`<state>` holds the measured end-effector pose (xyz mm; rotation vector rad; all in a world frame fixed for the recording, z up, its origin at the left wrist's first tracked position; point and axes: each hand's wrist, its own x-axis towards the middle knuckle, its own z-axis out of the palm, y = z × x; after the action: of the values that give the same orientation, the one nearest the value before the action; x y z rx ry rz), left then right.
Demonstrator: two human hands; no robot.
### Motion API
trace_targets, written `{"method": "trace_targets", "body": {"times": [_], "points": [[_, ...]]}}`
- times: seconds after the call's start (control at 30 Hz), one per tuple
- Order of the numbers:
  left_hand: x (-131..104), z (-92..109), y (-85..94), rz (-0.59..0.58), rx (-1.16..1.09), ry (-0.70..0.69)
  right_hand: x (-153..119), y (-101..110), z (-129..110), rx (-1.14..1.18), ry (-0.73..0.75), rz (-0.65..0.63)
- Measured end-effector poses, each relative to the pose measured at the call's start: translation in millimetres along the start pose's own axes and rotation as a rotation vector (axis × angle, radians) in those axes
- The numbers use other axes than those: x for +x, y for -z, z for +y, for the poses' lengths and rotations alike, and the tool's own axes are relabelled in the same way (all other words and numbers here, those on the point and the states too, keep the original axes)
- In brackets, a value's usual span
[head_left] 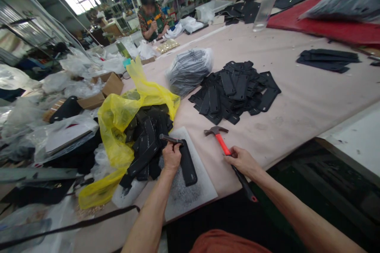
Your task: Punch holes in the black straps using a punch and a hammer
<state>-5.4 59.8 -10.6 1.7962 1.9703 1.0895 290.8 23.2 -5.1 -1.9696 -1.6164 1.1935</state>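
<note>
My left hand (172, 157) is closed round a dark metal punch-like tool (170, 138), tilted, its end at the top of a black fabric strip (189, 166). That strip lies on a worn white board (204, 180). My right hand (242, 161) grips a claw hammer (221, 142) by its red and black handle, head pointing away from me, beside the board. Left of the board, a yellow plastic bag (114, 116) spills many black strips (148, 134). Beyond the hammer lies a loose pile of black pieces (237, 89).
A clear bag of grey pieces (190, 69) stands behind the yellow bag. A bottle (265, 10) and a red sheet (323, 19) are at the far right, near a small black stack (328, 59). Plastic bags and a cardboard box (103, 89) crowd the left. Other people work across the table.
</note>
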Motion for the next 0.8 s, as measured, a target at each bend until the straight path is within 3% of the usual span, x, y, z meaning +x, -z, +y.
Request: {"method": "trace_targets", "body": {"times": [0.4, 0.6, 0.8], "points": [[-1, 4, -2.7, 0.006, 0.068, -0.072, -3, -3, 4, -0.002, 0.011, 0.034], [0, 10, 3.8, 0.004, -0.024, -0.001, -8, -5, 0, -0.091, 0.041, 0.101], [1, 14, 4.7, 0.003, -0.151, 0.045, -9, -4, -2, -0.108, 0.023, 0.084]]}}
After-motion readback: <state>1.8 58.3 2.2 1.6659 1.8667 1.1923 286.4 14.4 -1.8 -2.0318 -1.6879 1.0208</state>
